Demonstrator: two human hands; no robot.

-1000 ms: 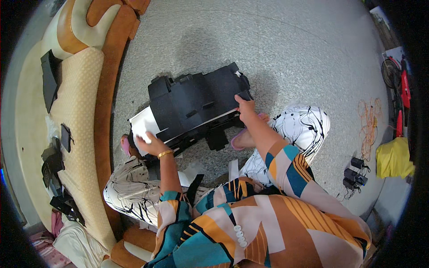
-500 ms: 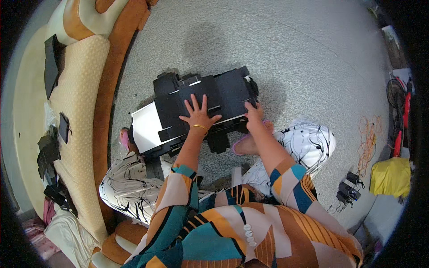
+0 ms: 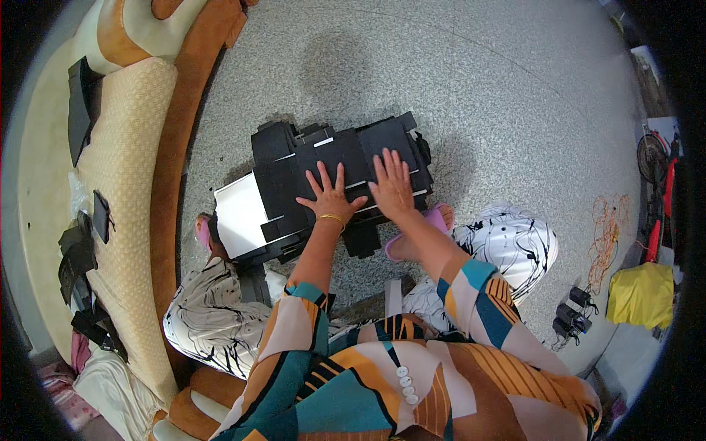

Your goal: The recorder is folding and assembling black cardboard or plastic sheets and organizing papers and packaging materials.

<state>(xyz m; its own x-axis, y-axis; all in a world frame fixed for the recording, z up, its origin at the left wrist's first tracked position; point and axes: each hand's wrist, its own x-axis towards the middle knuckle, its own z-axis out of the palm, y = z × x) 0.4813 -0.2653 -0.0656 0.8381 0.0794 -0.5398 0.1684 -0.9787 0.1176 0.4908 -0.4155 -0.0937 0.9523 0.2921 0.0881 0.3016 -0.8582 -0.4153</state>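
A layered stack of black, flat-cut card pieces (image 3: pixel 278 180), which look like unfolded boxes, lies in front of me. A white panel (image 3: pixel 240 214) shows at its left end, and thin white edges run between the black layers. My left hand (image 3: pixel 331 198), with a gold bangle at the wrist, rests on the middle of the stack with its fingers spread. Just to the right, my right hand (image 3: pixel 394 188) lies flat on the black card, fingers stretched out and nearly together. Both hands are empty. What supports the stack is hidden beneath it.
A cream and brown sofa (image 3: pixel 125 191) stands on the left, with black pieces (image 3: pixel 79 253) and a dark phone-like object (image 3: pixel 101 217) on it. Black adapters (image 3: pixel 571 319), an orange cord (image 3: pixel 606 231) and a yellow cloth (image 3: pixel 640 295) lie at the right. My feet in pink slippers flank the stack.
My right hand has moved from the right edge of the stack up onto its top, its fingers now stretched flat. My left hand stays spread in nearly the same place.
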